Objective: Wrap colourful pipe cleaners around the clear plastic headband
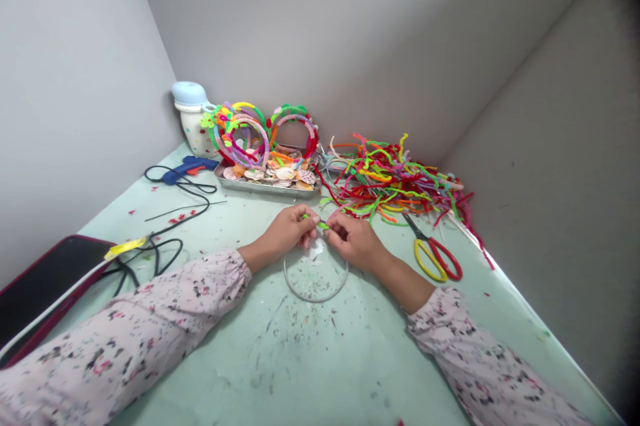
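Note:
A short green pipe cleaner with a bit of dark blue on it spans the gap between my two hands. My left hand is closed, thumb and fingers pinching its left end. The fingers of my right hand are closed on the other end. Below both hands a thin grey hoop curves toward me, its upper part hidden behind my fingers. A small white scrap shows inside the hoop.
Behind my hands is a metal tray of seashells and pipe-cleaner headbands. Loose pipe cleaners heap at right, near scissors. A blue glue gun, black cord, dark tablet-like slab and lidded cup are at left.

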`<state>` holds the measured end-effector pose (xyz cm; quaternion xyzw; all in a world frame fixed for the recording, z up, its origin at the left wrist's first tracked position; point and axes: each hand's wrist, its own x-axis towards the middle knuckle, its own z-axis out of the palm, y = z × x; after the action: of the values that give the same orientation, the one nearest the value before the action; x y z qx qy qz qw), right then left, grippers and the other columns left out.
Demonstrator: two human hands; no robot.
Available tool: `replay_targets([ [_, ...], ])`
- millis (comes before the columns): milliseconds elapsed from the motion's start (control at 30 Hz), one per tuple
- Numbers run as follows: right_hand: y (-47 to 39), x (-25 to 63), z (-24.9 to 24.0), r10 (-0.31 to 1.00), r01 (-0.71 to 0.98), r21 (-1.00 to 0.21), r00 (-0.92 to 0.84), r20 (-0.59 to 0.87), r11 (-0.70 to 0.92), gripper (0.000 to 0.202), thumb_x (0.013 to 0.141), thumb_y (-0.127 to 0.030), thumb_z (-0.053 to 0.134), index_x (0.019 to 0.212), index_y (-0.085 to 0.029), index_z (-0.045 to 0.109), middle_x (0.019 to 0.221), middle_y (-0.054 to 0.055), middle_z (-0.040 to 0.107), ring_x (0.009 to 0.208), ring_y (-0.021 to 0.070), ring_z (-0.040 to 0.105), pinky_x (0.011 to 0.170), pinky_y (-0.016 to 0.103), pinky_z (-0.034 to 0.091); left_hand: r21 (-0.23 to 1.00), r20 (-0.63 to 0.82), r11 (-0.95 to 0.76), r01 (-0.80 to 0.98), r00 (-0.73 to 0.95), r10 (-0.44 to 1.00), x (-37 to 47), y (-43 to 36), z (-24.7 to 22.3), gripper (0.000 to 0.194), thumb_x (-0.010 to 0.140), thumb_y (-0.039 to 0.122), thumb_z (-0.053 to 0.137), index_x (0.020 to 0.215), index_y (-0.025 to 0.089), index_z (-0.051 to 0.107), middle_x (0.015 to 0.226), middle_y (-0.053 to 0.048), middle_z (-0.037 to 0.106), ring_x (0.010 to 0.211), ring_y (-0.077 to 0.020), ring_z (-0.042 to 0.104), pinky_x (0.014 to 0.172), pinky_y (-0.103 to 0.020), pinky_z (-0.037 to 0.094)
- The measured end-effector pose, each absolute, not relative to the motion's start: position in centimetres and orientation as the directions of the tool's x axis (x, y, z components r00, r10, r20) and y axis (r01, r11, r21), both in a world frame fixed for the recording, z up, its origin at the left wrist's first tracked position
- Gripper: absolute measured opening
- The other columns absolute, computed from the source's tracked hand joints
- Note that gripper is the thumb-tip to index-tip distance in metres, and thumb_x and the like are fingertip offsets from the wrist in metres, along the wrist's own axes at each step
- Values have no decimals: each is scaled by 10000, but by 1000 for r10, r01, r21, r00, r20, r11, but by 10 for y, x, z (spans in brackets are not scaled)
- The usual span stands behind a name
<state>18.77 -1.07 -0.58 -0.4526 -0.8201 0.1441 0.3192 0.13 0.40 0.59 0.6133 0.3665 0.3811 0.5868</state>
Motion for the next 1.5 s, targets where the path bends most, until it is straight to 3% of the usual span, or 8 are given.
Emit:
replay_targets([
  [500,-10,188,-4,835,674,-509,-333,437,535,121,813,-230,538,901,-190,610,717,5,628,614,121,541,589,221,385,999,30,-32,-3,430,902,4,2,10,161,817,280,539,903,144,529,629,26,584,394,-48,482,379,-152,334],
  [700,-7,188,-6,832,695,-483,-322,452,532,162,797,-213,566,952,-201,612,733,7,629,643,132,549,604,227,392,999,4,-18,32,402,916,9,8,2,175,818,329,534,846,157,519,634,22,594,379,-55,489,361,-159,334],
  [1200,-10,185,-2,808,765,-344,-366,462,544,52,827,-221,542,857,-197,577,821,28,591,702,137,523,615,226,372,995,26,-63,77,408,913,8,12,-2,190,819,346,525,813,156,534,613,27,597,376,-52,483,359,-158,337],
  [1500,-11,183,-2,806,811,-262,-370,461,522,38,797,-186,533,763,-193,518,767,15,572,652,129,500,575,229,324,986,22,-85,141,400,916,9,9,1,192,808,337,521,754,153,538,585,20,597,382,-58,483,367,-155,336],
])
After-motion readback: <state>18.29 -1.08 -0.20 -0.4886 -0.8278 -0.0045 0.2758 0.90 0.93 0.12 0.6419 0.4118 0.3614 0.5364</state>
